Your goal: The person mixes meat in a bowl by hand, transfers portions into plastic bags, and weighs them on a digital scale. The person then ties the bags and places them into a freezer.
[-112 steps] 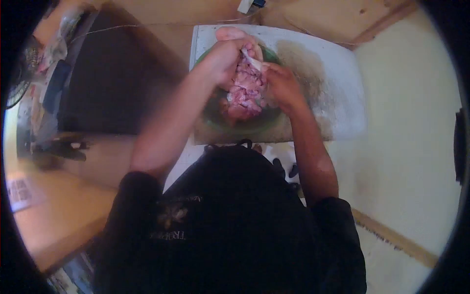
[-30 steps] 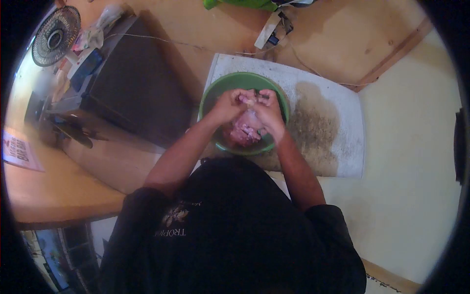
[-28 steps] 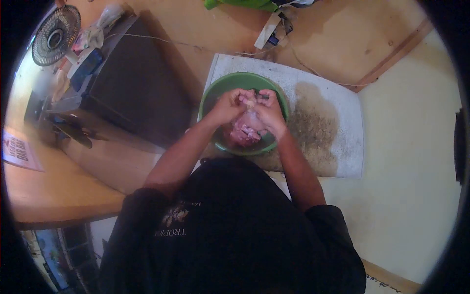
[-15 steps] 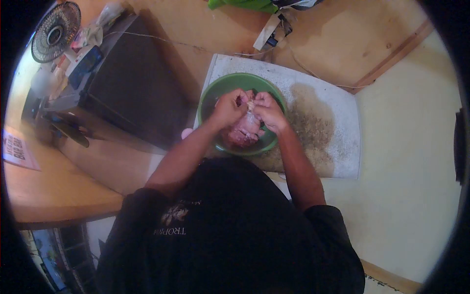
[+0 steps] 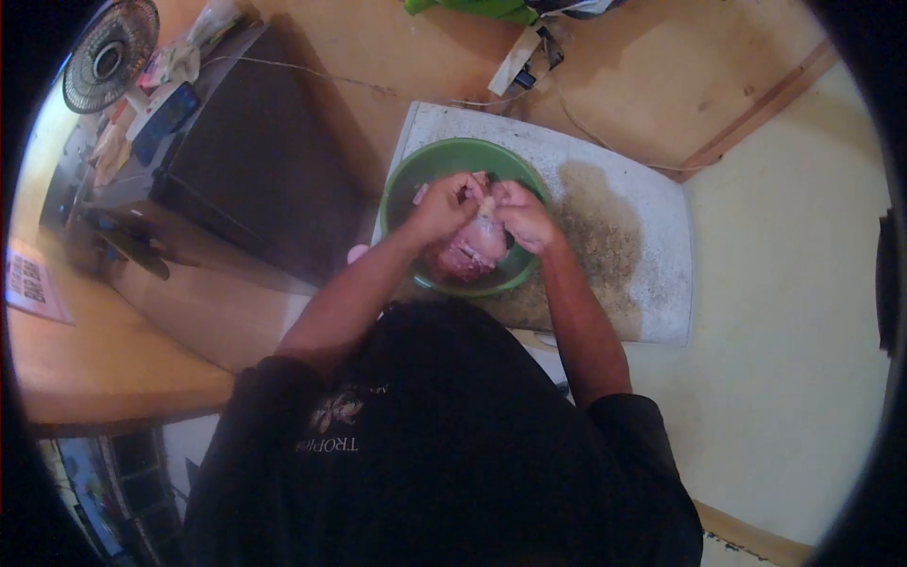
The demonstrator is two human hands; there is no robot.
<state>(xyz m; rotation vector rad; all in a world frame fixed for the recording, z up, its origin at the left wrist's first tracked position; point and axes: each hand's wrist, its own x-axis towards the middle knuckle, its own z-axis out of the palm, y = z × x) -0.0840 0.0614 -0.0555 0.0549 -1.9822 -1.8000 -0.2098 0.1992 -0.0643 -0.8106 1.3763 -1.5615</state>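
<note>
Inside a green basin (image 5: 395,180) sits a clear plastic bag of pinkish-red meat (image 5: 472,248), its twisted neck pointing up between my hands. My left hand (image 5: 442,208) pinches the bag's neck from the left with bent fingers. From the right, my right hand (image 5: 525,217) has its fingers closed on the same gathered plastic, thumb close to the left fingertips. More reddish meat shows in the basin around the bag, partly covered by my hands.
The basin stands on a white speckled surface (image 5: 661,246) with a brown stain on its right. A dark cabinet-like appliance (image 5: 255,161) stands at left, with a fan (image 5: 109,61) beyond it. A cable (image 5: 350,83) runs along the wooden wall.
My hands stay at the bag's neck with small finger shifts. The right hand has tilted slightly, and the bag's plastic looks rounder and more drawn up beneath the fingers.
</note>
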